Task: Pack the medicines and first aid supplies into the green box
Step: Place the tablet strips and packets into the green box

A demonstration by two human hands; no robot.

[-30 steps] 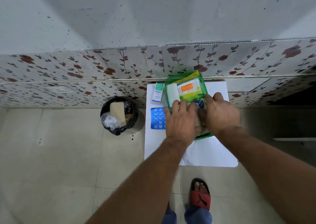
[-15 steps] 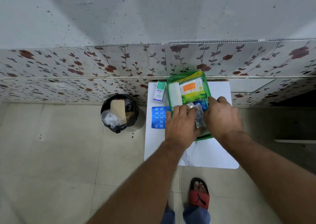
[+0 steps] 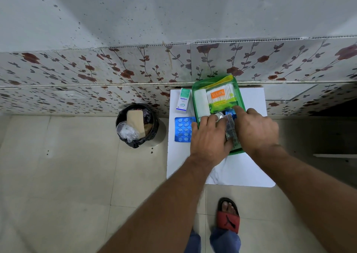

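The green box [image 3: 239, 90] stands on a small white table [image 3: 249, 167] against the tiled wall. Inside lie a pack of cotton swabs [image 3: 221, 96], a white gauze roll [image 3: 201, 103] and blue items [image 3: 229, 113]. My left hand [image 3: 209, 138] rests on the box's near left part, its fingers against a silver medicine strip [image 3: 230, 131]. My right hand [image 3: 255, 129] presses on the same strip from the right, index finger stretched toward the swab pack. Left of the box lie a blue blister pack [image 3: 182, 129] and a white and green eye-drop carton [image 3: 184, 100].
A black-lined waste bin [image 3: 137, 125] with rubbish stands on the floor left of the table. My foot in a red sandal [image 3: 228, 216] is below the table's near edge. Beige floor tiles spread to the left.
Both hands have drawn slightly apart over the box, exposing more of the silver strip between them. My right index finger now reaches further toward the swab pack.
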